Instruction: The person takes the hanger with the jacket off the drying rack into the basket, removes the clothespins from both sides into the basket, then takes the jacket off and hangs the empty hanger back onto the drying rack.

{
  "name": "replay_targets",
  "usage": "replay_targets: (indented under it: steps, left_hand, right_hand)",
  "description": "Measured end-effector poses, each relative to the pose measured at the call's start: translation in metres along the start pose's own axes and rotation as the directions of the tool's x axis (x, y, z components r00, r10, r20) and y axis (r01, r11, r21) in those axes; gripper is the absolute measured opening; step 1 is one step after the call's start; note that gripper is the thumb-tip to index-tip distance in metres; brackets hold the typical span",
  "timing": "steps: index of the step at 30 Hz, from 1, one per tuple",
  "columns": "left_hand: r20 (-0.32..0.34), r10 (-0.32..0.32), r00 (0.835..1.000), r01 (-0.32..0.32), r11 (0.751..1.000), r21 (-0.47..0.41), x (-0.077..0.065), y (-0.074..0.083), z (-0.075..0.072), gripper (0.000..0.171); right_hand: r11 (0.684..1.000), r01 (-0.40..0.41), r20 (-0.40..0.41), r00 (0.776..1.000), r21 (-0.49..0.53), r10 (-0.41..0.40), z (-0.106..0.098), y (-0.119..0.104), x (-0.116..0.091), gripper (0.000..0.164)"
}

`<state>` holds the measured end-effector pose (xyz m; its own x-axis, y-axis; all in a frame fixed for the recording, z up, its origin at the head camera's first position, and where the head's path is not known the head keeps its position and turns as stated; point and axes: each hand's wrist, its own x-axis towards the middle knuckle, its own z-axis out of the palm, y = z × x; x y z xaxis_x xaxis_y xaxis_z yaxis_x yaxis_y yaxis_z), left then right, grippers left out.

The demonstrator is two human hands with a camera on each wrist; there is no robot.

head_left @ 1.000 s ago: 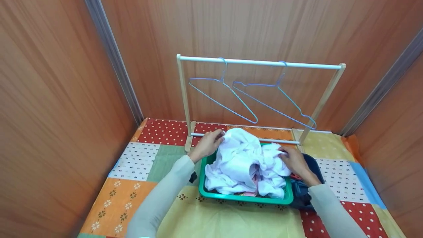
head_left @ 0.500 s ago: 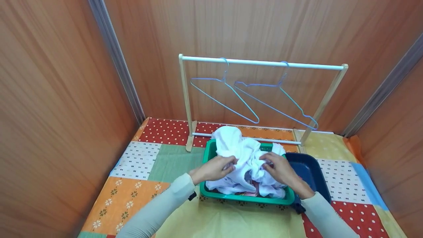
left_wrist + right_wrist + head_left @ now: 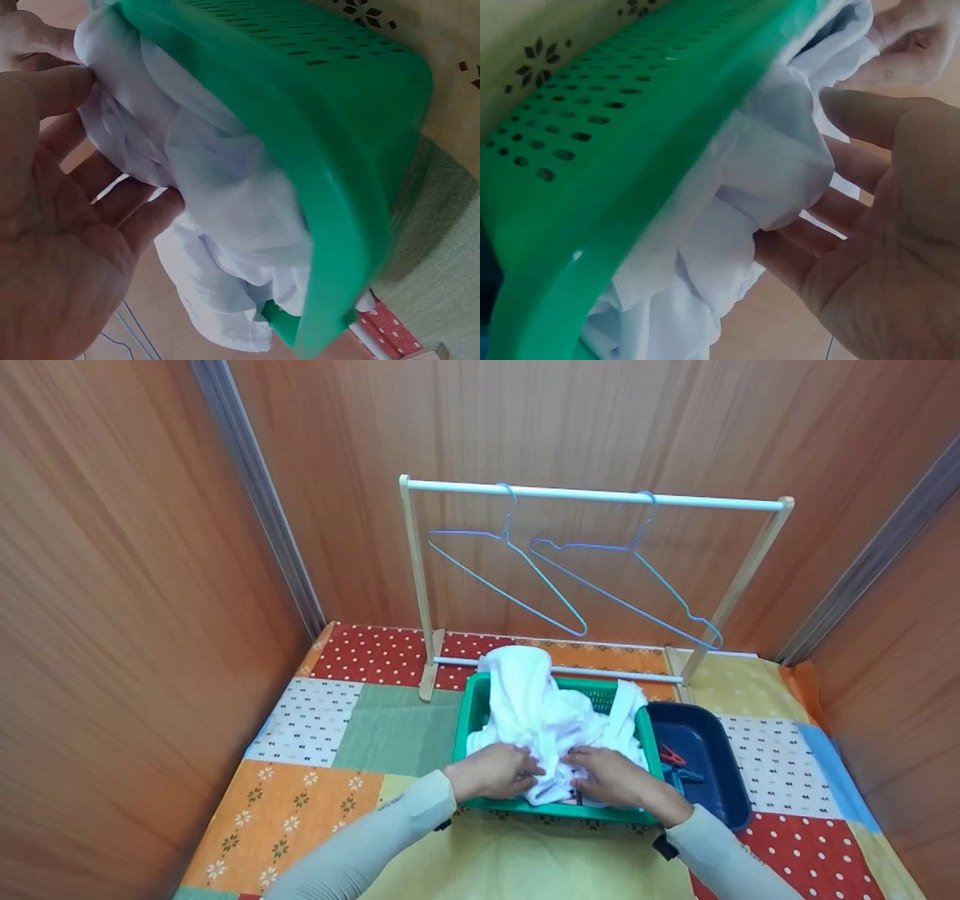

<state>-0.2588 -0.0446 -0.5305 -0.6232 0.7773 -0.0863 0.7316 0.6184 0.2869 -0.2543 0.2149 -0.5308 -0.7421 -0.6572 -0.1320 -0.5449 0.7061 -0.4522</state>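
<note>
A bunched white garment (image 3: 517,690) fills much of the green basket (image 3: 337,157), and part of it rises above the back rim. My left hand (image 3: 499,771) holds a fold of this garment near the basket's front left, its thumb on the edge of the cloth and its fingers curled under it. Opposite it, my right hand (image 3: 611,776) grips another fold, with fingers (image 3: 840,210) reaching partly behind the cloth. A small pink patch shows between the hands at the front. What lies beneath the garment is hidden.
Behind the basket stands a small rack with a white rail (image 3: 585,495). On it hang a left hanger (image 3: 505,536) and a right hanger (image 3: 636,546). A dark blue tray (image 3: 705,735) at right holds red clothespins (image 3: 671,756) and blue ones (image 3: 686,774). Wooden panels enclose the patchwork cloth.
Both hands have come from the basket's back and right side to its front, closer together. The garment's top has shifted left and back. More of the blue tray is visible.
</note>
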Motion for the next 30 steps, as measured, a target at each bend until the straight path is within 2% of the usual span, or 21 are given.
replay_targets:
  steps: [5, 11, 15, 18, 21, 24, 30]
  left_hand:
    - [0.055, -0.079, 0.995, 0.079, 0.997, 0.008, 0.003, 0.002, 0.002, 0.031]
    - [0.045, -0.086, 0.995, 0.089, 0.992, -0.084, 0.000, -0.001, -0.013, 0.036]
    - [0.000, -0.100, 0.995, 0.099, 0.981, -0.164, -0.006, -0.001, -0.029, 0.041]
    - [-0.080, -0.103, 0.991, 0.086, 0.978, -0.188, -0.008, -0.004, -0.039, 0.042]
    - [-0.169, -0.125, 0.978, 0.089, 0.975, -0.205, -0.009, -0.010, -0.046, 0.039]
    - [-0.231, -0.164, 0.959, 0.103, 0.962, -0.254, -0.008, -0.018, -0.052, 0.037]
    - [-0.289, -0.260, 0.921, 0.136, 0.911, -0.389, -0.001, -0.045, -0.061, 0.037]
  right_hand:
    - [0.999, -0.044, 0.068, 0.997, 0.011, 0.043, 0.002, -0.003, 0.003, 0.049]
    - [0.997, -0.066, 0.059, 0.996, 0.038, 0.064, -0.004, -0.002, -0.003, 0.052]
    - [0.997, -0.057, 0.023, 0.998, 0.057, 0.056, -0.012, -0.001, -0.012, 0.053]
    - [0.999, -0.019, -0.038, 0.999, 0.037, 0.021, -0.019, 0.000, -0.015, 0.051]
    - [0.999, -0.016, -0.099, 0.995, 0.037, 0.019, -0.030, 0.000, -0.020, 0.049]
    - [0.996, -0.053, -0.144, 0.988, 0.079, 0.063, -0.042, 0.003, -0.023, 0.048]
    - [0.990, -0.098, -0.217, 0.969, 0.098, 0.118, -0.059, 0.018, -0.021, 0.043]
